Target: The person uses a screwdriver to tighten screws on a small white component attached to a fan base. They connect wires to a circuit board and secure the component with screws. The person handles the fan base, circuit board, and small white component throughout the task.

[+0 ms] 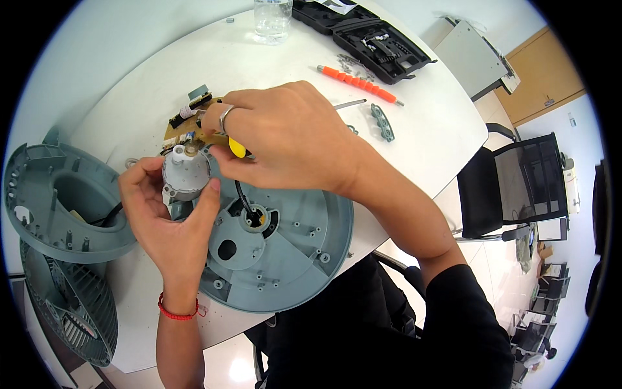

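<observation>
My left hand (170, 230) grips a small round grey motor (186, 174) between thumb and fingers, with a white knob on top. Just beyond it, my right hand (275, 133) is closed round a tool whose yellow part (238, 148) shows under the thumb; the rest is hidden by the fingers. A circuit board (173, 133) with wires and components lies behind the motor, partly covered by my right hand. Under both hands sits a large round grey-green plastic base (298, 259), a black cable (243, 198) rising from its central hole.
Grey-green housing parts (61, 201) crowd the left edge. Farther off are an orange flexible shaft (359, 85), a black tool case (382, 52), loose screws (353, 65), a metal rod (351, 104), a small grey part (382, 123) and a water bottle (272, 23). A black chair (512, 181) stands right.
</observation>
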{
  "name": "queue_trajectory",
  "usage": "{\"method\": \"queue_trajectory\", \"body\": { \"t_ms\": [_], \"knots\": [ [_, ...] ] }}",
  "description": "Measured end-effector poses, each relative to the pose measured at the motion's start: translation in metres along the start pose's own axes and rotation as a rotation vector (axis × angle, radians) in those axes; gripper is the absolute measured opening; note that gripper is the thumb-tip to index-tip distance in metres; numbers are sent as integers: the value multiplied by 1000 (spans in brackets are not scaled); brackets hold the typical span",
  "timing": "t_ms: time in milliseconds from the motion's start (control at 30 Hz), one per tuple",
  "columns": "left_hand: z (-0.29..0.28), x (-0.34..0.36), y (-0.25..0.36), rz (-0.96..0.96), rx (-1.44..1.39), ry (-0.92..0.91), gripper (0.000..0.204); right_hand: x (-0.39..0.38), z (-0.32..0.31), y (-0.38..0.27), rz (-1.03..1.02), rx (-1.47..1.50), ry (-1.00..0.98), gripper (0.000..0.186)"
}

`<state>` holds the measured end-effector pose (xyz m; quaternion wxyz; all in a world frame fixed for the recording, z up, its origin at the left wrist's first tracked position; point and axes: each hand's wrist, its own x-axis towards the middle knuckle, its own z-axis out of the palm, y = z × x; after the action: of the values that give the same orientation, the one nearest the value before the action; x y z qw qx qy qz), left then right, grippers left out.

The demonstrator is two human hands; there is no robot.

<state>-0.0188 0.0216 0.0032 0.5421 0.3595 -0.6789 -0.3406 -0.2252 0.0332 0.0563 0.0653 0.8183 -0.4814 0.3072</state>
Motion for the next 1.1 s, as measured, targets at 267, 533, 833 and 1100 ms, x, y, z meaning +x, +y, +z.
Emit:
{"method": "queue_trajectory", "body": {
  "t_ms": [267,533,833,1100],
  "knots": [
    [0,0,0,0,0,5,61,0,-1,-1,10,-9,-20,29],
    [1,0,1,-12,-4,3,61,1,-1,-2,5,-2,-26,28],
    [0,-1,-1,-13,-15,9,61,1,-5,-3,-5,-9,60,32],
    [1,-1,-1,-11,39,0,62,-3,-89,74,-121,-235,466,30]
  ]
}}
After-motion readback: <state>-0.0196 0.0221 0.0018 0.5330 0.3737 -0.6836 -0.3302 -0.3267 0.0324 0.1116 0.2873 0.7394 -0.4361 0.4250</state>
